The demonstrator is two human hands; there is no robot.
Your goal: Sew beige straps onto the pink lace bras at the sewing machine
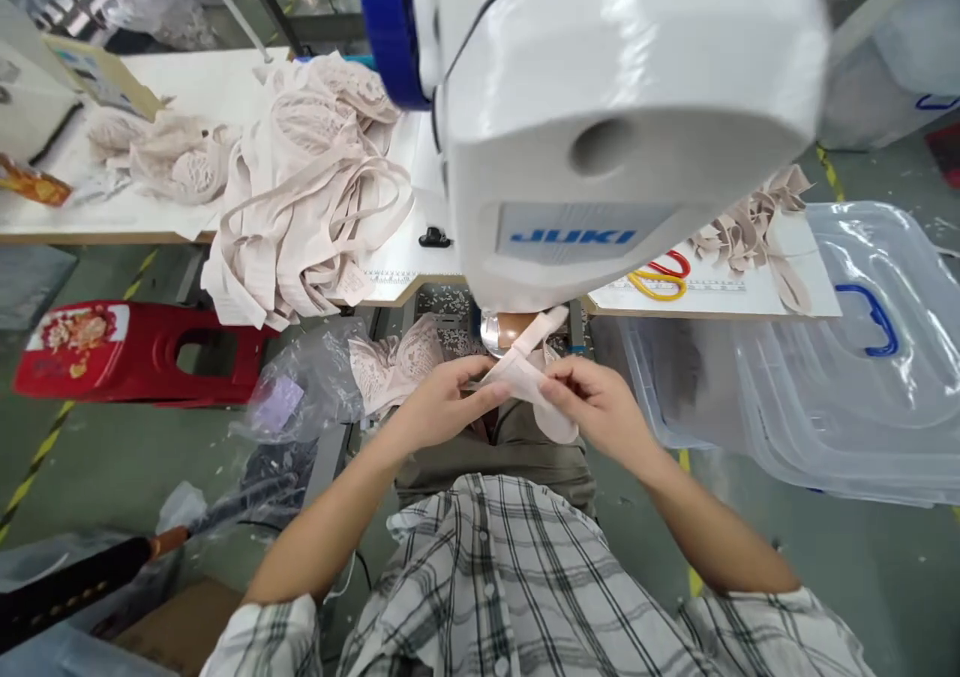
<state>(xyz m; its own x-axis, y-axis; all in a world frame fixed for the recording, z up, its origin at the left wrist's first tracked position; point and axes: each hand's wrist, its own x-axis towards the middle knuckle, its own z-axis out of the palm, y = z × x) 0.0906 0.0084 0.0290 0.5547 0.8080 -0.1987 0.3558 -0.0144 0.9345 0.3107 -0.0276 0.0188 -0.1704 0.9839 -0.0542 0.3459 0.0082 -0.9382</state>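
My left hand (442,397) and my right hand (592,402) meet just below the head of a white JUKI sewing machine (600,117). Both pinch a small piece of pale beige fabric with a strap (517,372) that runs up under the machine. The left fingers close on its left edge, the right fingers on its right side. A lace garment (394,362) hangs just left of my left hand.
A pile of beige lace garments (307,197) lies on the white table (187,87) at left. Yellow and red scissors (660,277) and beige straps (750,227) rest right of the machine. Clear plastic bins (840,357) stand at right, a red stool (127,352) at left.
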